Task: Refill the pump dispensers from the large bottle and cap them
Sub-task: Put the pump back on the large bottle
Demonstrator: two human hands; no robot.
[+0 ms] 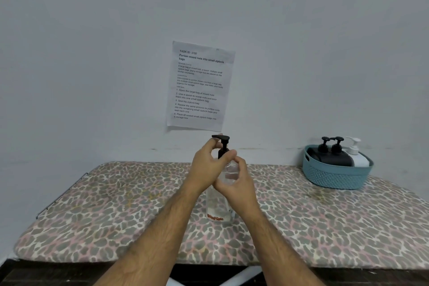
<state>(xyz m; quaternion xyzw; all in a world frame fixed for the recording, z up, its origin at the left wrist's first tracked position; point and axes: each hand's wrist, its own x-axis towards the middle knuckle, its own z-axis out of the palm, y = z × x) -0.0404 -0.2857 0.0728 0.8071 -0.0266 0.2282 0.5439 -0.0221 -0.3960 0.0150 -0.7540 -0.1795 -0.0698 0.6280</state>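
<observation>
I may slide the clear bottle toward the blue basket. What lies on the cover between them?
Nothing: in the head view the patterned cover is bare between the clear bottle and the blue basket.

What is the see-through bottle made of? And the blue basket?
The clear bottle looks like glossy transparent plastic, maybe glass: you can see the patterned cover through it. Its black pump seems to be matte plastic. The blue basket looks like moulded plastic, with rows of small holes in its wall and a smooth rim.
</observation>
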